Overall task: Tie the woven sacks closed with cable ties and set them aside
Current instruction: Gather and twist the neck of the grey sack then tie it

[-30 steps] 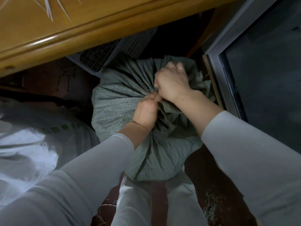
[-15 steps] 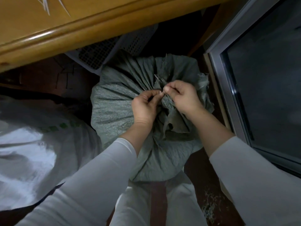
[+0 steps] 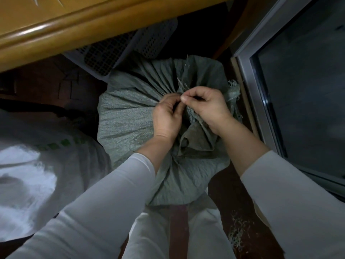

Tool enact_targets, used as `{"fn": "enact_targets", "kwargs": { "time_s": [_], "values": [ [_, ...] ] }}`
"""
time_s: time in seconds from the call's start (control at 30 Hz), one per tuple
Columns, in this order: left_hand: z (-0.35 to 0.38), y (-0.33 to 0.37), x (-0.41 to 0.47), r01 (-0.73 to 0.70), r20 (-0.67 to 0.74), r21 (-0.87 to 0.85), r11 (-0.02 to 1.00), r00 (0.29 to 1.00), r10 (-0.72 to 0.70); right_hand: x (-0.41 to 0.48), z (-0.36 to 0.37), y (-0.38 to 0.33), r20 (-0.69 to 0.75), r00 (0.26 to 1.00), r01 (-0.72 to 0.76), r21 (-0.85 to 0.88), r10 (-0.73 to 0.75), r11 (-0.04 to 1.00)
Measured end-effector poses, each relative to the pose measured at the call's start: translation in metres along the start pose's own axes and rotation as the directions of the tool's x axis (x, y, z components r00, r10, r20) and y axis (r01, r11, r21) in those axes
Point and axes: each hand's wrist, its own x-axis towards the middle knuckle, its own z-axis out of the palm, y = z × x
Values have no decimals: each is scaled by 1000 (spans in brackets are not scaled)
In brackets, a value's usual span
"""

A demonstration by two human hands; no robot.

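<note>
The chief risk is that the gathered neck springs open. The pleats of the grey-green woven sack (image 3: pixel 127 116) are bunched at the centre of the frame, and no cable tie can be made out round them. If one is there, it is hidden between the fingers or too thin to see. Should either grasp slacken before a tie is locked, the stiff weave would likely fan out and the mouth would need gathering again. The frayed edge at the upper right of the sack could also catch in a tie.

The left hand (image 3: pixel 167 118) sits on the left side of the neck, its fingers curled into the bunched cloth. The right hand (image 3: pixel 210 107) is touching it from the right, thumb and forefinger pinched together on the top of the bunch. The sack's body spreads out beneath both hands, between a white sack (image 3: pixel 37 165) at the lower left and a metal window frame (image 3: pixel 250 86) on the right.
</note>
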Motion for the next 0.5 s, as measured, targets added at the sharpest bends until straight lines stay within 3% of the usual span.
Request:
{"fn": "enact_targets", "kwargs": {
  "time_s": [0.13,0.3,0.5],
  "values": [
    [1,3,1,-9,12,66,998,1000,8,5,-12,0,-18,994,-104,-13,104,994],
    [3,-1,-2,13,-10,28,1000,1000,-13,9,-16,-2,88,989,-97,-195,116,976],
    [5,-7,-3,97,-28,-97,991,995,-100,12,-20,-6,159,967,-193,-51,199,980]
  ]
}}
